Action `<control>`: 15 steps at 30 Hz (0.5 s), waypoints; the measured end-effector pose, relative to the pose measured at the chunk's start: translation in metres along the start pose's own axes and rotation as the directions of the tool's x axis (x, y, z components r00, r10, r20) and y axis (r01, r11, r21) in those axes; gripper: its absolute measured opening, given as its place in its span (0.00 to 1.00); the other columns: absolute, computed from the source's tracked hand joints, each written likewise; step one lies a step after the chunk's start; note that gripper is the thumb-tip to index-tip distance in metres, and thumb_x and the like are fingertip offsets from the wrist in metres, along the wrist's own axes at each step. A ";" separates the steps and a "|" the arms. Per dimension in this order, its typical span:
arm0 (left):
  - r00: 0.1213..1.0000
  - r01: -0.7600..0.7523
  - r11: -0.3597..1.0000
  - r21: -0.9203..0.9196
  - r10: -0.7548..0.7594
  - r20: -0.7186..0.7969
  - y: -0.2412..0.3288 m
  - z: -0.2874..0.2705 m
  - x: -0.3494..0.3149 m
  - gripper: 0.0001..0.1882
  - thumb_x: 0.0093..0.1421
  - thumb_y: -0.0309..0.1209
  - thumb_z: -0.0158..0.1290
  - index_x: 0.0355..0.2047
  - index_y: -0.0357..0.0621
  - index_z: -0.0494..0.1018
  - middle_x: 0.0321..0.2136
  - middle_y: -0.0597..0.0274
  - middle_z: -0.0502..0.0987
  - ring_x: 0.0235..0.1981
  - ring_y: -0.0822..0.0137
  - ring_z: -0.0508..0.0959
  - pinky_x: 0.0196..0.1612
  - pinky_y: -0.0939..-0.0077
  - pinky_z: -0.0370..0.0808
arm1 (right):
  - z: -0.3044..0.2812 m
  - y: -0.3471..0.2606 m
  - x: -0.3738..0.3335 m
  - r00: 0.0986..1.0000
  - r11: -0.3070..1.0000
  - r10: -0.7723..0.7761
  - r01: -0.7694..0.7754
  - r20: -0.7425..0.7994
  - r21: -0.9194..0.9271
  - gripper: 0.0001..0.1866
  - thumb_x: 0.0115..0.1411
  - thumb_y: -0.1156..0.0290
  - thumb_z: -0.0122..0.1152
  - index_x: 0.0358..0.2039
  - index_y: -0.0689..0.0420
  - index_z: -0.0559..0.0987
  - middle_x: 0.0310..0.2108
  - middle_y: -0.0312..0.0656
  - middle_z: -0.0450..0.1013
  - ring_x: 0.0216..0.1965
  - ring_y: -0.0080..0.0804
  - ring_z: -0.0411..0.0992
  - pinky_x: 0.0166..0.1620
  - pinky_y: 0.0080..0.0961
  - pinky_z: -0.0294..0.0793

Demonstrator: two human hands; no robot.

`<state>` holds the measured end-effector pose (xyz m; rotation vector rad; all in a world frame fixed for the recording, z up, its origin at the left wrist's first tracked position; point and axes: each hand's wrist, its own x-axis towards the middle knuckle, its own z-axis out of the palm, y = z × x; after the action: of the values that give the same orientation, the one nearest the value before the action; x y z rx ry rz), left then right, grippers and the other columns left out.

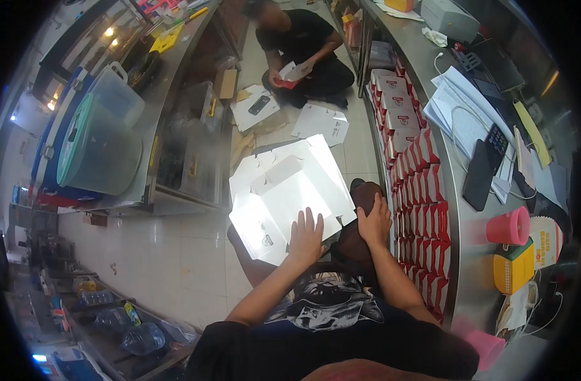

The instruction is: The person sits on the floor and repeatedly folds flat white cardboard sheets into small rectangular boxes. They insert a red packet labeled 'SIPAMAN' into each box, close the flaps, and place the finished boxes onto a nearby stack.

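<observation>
Many boxes (397, 103) stand folded – these white sheets (284, 184) lie flat under my spread left hand (307, 239); my right hand (375, 222) rests, gripping nothing.

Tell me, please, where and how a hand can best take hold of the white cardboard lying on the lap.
Probably pinch the white cardboard by its right edge, right hand coming from the right, thumb above, fingers below. It is thin and flat, and that edge is nearest the right hand, resting on the leg; the left hand lies on the near part.
</observation>
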<state>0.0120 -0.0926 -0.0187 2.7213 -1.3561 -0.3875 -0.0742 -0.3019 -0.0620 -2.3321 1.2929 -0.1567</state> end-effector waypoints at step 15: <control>0.968 -0.220 0.854 -0.471 0.250 0.001 -0.088 -0.007 -0.004 0.21 0.62 0.39 0.64 0.53 0.45 0.82 0.67 0.49 0.71 0.71 0.47 0.66 0.71 0.56 0.66 | 0.002 0.002 0.006 0.999 1.000 0.009 -0.010 0.034 0.015 0.43 0.64 0.53 0.64 0.75 0.53 0.59 0.74 0.54 0.57 0.72 0.58 0.57 0.71 0.58 0.56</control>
<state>0.0800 -0.0367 -0.0266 2.1393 -1.3722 -0.6821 -0.0715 -0.3070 -0.0656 -2.3055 1.2816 -0.1234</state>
